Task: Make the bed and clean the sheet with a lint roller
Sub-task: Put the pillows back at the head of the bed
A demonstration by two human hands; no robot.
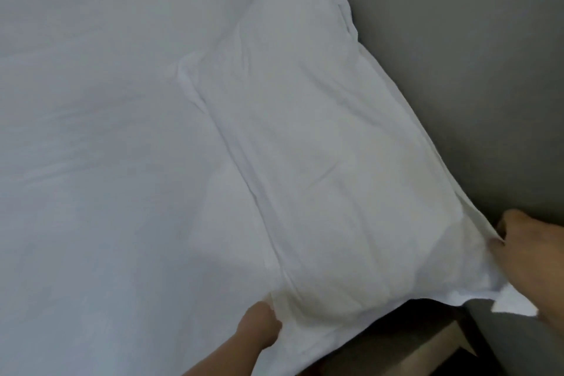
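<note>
The left hand [259, 327] gripped the near corner of a white pillow [320, 177], its fingers curled under the flap of the pillowcase at the bed's near edge. The right hand [528, 253] pinched the pillow's other near corner, low on the right, just beside the grey padded headboard [457, 70]. The pillow lay flat between both hands, its long right edge running along the headboard and touching it, its far corner reaching the top of the view. To the left, the white sheet [91, 131] spread wide and smooth, with faint creases. Below the pillow's near edge, a dark gap and a strip of brown floor [396, 354] showed.
</note>
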